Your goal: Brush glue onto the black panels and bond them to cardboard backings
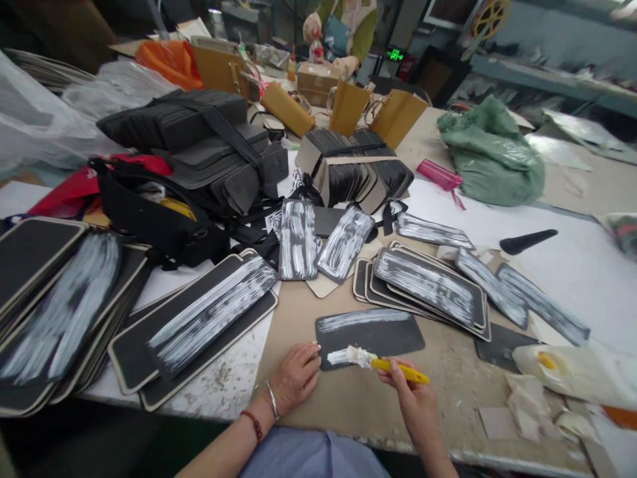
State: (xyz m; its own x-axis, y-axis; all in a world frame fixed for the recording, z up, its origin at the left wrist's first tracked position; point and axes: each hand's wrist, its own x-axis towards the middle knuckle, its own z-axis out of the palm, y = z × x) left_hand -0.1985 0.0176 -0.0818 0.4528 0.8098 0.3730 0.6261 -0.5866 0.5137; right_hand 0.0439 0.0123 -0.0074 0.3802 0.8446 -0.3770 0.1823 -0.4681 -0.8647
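Far L, a pile of blk panels w/ pale edges sits at the table edge, a wht-streaked panel slanting across its top; behind it, clear plastic, a red bag and a blk bag w/ something yellow inside. Next, a strapped dark stack, an orange bag behind it, and in front a second pile, also streaked on top, its R end near the work spot. L hand rests w/ fingers loosely bent at the L end of the dark panel, which lies flat on brown board in front of the person, wht stripe along its far edge, short patch at the near edge. R hand grasps a yellow-handled brush, bristles on that panel (messy, clumped w/ wht). Just beyond, two streaked panels and a third pile crowd the space; a banded stack, tan bags and a co-worker farther back. To the R: pink pouch, green bag, blk tapered piece, then a cloudy plastic container w/ scraps beside it. Writing: wht mark on the red bag, too small to read; green lit sign at back, also illegible.
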